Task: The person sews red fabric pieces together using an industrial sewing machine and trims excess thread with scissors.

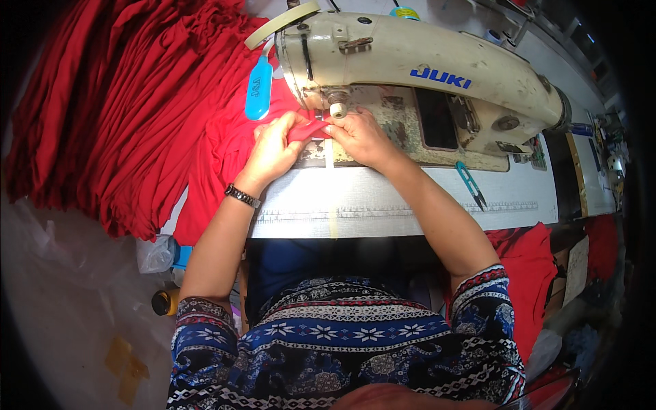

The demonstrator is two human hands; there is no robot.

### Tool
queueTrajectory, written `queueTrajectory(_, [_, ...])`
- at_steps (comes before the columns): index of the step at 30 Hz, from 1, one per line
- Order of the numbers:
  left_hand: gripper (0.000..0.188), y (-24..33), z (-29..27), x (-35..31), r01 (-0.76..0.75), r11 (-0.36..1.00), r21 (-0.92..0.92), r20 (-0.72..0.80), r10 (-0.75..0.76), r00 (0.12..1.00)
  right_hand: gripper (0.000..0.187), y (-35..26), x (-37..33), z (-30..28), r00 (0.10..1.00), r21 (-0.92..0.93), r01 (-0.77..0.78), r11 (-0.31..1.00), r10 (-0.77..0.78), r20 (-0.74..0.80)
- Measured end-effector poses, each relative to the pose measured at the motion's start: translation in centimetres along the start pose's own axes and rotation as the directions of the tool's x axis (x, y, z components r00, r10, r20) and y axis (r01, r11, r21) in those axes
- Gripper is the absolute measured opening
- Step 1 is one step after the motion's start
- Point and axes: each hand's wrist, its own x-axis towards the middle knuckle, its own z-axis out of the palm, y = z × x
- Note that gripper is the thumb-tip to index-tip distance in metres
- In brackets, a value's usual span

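Both hands are at the needle area of a cream sewing machine point(403, 51), pinching a piece of red fabric point(313, 130) just in front of the presser foot. My left hand point(275, 147), below a dark beaded bracelet, grips the fabric's left side with bent fingers and thumb. From the other side my right hand point(362, 138) pinches its right edge between thumb and fingers. The fabric seems to run leftward into a large red heap. Fingers and machine head hide the needle tip and part of the cloth.
Gathered red fabric point(116, 109) fills the left side. A blue paddle-shaped piece point(258, 92) hangs beside the machine head. Teal thread snips point(469, 183) lie right of my forearm, above a ruler strip point(410, 211) along the table edge. More red cloth point(525, 273) hangs at lower right.
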Motion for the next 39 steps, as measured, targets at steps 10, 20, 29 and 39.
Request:
queueTrajectory(10, [0.029, -1.2, -0.1, 0.1, -0.086, 0.986, 0.14, 0.091, 0.074, 0.993, 0.018, 0.4, -1.5, 0.4, 0.975, -0.104, 0.2, 0.974, -0.208, -0.074])
queueTrajectory(20, [0.042, 1.1, -0.2, -2.1, -0.423, 0.75, 0.509, 0.249, 0.342, 0.906, 0.015, -1.9, -3.4, -1.3, 0.983, -0.061, 0.18, 0.982, -0.177, 0.054])
queueTrajectory(29, [0.028, 2.9, -0.4, -3.7, -0.487, 0.733, 0.476, 0.295, 0.389, 0.873, 0.016, -1.8, -3.1, 0.1, 0.954, -0.204, 0.28, 0.938, -0.296, -0.054])
queueTrajectory(39, [0.064, 1.1, -1.9, -3.8, -0.378, 0.782, 0.495, 0.341, 0.226, 0.913, 0.024, -2.6, -3.5, -0.2, 0.951, -0.342, 0.29, 0.894, -0.31, -0.002])
